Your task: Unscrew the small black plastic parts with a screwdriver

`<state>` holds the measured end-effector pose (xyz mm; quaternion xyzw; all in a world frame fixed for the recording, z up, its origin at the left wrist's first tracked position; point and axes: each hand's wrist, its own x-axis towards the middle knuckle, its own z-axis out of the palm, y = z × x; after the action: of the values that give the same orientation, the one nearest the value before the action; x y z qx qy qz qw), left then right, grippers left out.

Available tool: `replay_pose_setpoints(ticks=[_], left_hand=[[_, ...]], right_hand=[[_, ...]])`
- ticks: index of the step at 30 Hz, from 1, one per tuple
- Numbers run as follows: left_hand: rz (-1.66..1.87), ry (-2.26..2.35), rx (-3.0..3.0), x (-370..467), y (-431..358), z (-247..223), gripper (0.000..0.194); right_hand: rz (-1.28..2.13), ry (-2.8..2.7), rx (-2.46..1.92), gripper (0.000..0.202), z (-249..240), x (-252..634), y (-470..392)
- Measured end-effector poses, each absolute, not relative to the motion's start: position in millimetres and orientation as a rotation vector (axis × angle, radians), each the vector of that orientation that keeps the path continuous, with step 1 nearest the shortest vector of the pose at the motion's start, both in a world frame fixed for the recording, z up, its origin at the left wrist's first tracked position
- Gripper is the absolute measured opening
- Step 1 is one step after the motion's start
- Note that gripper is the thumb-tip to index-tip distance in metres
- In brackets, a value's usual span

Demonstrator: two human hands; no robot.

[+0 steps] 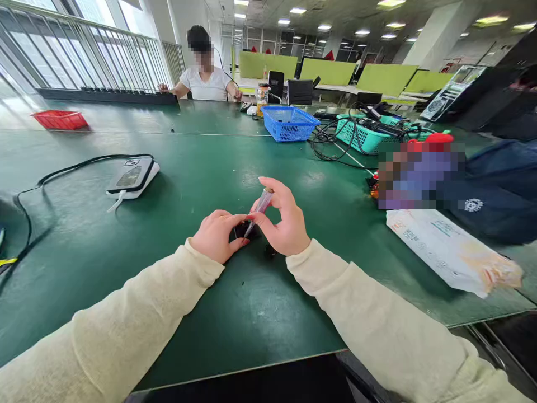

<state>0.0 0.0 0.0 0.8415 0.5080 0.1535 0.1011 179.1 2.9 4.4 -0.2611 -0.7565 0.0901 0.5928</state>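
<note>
My right hand [289,226] is closed round a small screwdriver [263,202] with a clear, pinkish handle. The screwdriver is tilted, its narrow tip pointing down and left at a small black part [240,230]. My left hand [215,235] pinches that black part between thumb and fingers, low over the green table [201,173]. Fingers cover much of the part, so its shape and the exact contact with the tip are hard to make out. Just below my right hand lies another small black piece [269,251].
A phone [131,172] on a white block with a cable lies left. Beyond are a red basket [61,119], a blue basket [290,124] and a teal basket [363,137] with cables. A white paper bag [444,246] lies right. Someone sits across the table [205,81].
</note>
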Motion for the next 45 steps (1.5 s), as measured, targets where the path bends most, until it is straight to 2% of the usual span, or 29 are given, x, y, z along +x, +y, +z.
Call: replay_pose_setpoints(ticks=[10,19,23,33,37,45], left_hand=[[0.498,1.461,2.464,-0.6,-0.7,2.1,0.047],[0.490,1.442,2.548,-2.2,4.2,-3.3,0.028],[0.514,1.429,2.545,-2.6,4.4,-5.5,0.029],[0.536,1.456,2.475,-0.4,0.4,0.2,0.048],[0.568,1.434,2.469,-0.4,0.8,-0.9,0.047],[0.603,1.368,2.564,-0.5,3.7,-6.3,0.032]], right_hand=[[0.244,-1.829,-0.626,0.050,5.4,180.1,1.4],[0.345,-2.003,-0.540,0.049,10.8,175.8,-5.5],[0.397,-1.959,-0.532,0.049,9.2,177.0,-6.2],[0.217,-1.808,-0.517,0.044,10.4,176.9,-5.9],[0.210,-1.856,-0.528,0.046,10.5,177.1,-5.4],[0.226,-2.044,-0.503,0.055,12.7,174.6,-7.0]])
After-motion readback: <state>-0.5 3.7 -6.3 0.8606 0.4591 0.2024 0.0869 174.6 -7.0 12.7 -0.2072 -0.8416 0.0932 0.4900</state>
